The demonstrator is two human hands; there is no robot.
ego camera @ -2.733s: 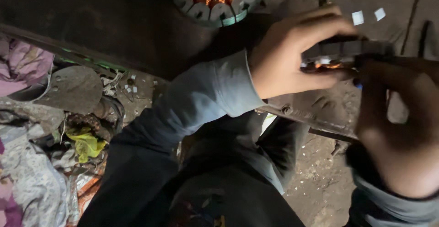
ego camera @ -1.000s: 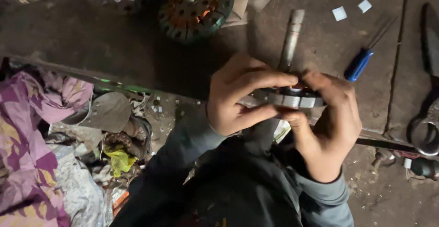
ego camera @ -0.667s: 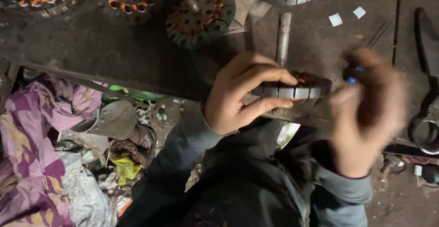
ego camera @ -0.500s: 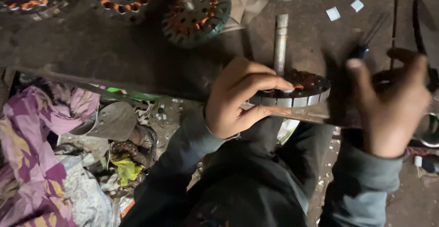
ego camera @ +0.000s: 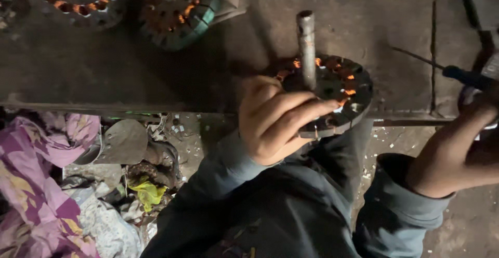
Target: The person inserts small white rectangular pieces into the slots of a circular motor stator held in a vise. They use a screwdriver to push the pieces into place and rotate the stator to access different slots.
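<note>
Left hand [ego camera: 275, 120]: I grip the round copper-wound motor stator [ego camera: 332, 94], shaft up.
Right hand [ego camera: 468, 143]: just moved off it, closing on the blue-handled screwdriver [ego camera: 462, 75].

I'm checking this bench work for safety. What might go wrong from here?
The left hand alone holds the round copper-wound metal stator half over the edge of the dark bench; it may slip and fall. Its upright grey steel shaft adds top weight, so it may tip. The right hand, at the blue-handled screwdriver, sits at the frame edge in dim light.
</note>
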